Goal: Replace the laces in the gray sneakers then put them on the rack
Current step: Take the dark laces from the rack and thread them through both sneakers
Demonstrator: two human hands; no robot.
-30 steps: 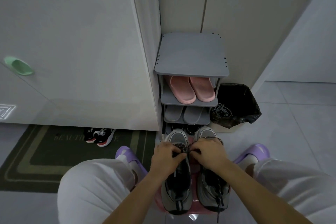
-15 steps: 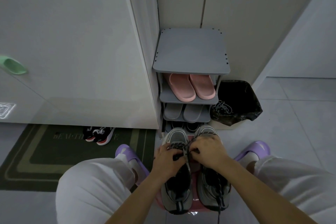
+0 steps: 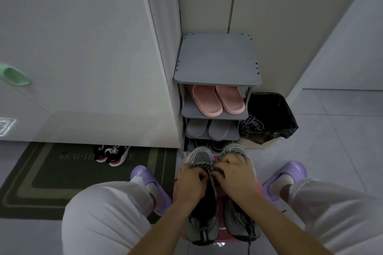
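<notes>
View: head-worn, wide-angle | Faces: forward and steeply down, between the person's knees | Near: left hand (image 3: 191, 182) and right hand (image 3: 236, 176), close, low centre | Far: shoe rack (image 3: 217, 62) centre, doormat (image 3: 62, 172) left

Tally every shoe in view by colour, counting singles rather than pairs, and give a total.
Gray lace-up sneakers: 2
Pink rubber slides: 2
Gray plain slippers: 2
Dark shoes, partly hidden: 2
Black-and-red sneakers: 2
Purple slides, worn on the feet: 2
Total: 12
</notes>
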